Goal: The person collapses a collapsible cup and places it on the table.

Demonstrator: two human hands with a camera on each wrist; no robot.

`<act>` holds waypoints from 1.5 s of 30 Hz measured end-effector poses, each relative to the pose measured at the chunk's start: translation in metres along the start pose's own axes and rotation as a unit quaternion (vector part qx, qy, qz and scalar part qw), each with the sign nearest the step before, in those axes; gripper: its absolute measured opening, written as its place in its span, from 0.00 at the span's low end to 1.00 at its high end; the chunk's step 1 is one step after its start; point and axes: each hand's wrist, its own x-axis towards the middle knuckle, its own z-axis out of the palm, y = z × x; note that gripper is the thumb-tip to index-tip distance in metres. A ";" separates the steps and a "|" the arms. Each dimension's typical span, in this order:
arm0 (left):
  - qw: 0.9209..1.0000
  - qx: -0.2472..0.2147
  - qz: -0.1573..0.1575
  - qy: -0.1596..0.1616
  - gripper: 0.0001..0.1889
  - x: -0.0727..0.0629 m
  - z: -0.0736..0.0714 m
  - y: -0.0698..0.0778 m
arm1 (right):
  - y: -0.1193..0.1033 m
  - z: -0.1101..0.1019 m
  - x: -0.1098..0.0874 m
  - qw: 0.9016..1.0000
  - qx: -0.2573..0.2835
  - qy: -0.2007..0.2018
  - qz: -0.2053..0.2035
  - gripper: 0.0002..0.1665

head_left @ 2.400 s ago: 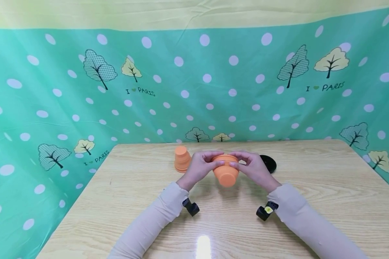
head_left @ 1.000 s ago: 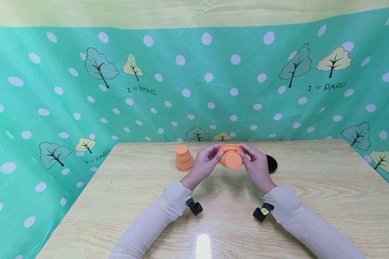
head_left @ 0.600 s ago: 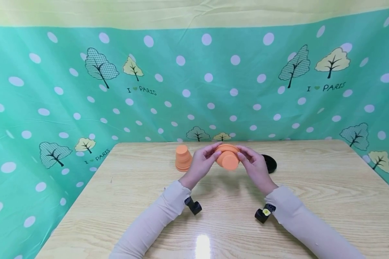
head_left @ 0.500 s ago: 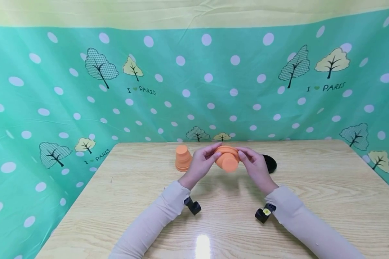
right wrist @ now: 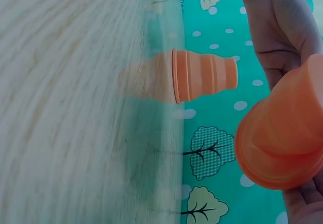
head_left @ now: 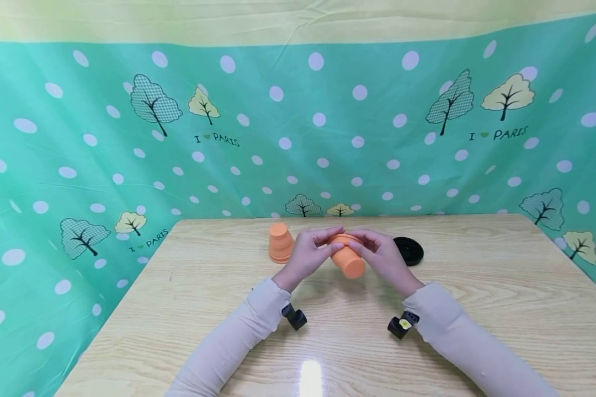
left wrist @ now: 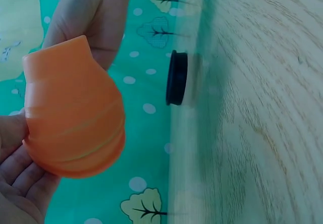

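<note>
cup (head_left: 350,263) is in the air over the table (head_left: 203,259), tilted, base toward the person. left hand (head_left: 309,255) and right hand (head_left: 381,258) both grip it near the rim, 1 per side. looks light, soft, probably rubbery (walls look buckled), so hard to break; rim seems the firmest hold. count: 2 cups, incl. the other cup (head_left: 280,243) standing narrow end up, 1 black dish (head_left: 410,251).

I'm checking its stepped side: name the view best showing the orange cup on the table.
The right wrist view: the standing cup appears larger, its stepped side unobstructed. The head view shows it smaller, beside the left hand; the left wrist view misses it.
</note>
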 end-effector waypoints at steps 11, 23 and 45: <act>1.000 -0.019 -0.008 -0.004 0.21 0.000 -0.001 -0.002 | 0.017 0.003 0.003 1.000 0.004 -0.022 0.008 0.19; 0.993 -0.097 -0.069 -0.011 0.21 0.003 -0.004 -0.002 | 0.015 0.002 0.003 0.997 0.073 0.014 0.018 0.17; 0.992 -0.108 -0.058 -0.017 0.18 -0.003 -0.004 0.034 | 0.019 0.004 0.003 0.986 0.152 0.054 0.050 0.20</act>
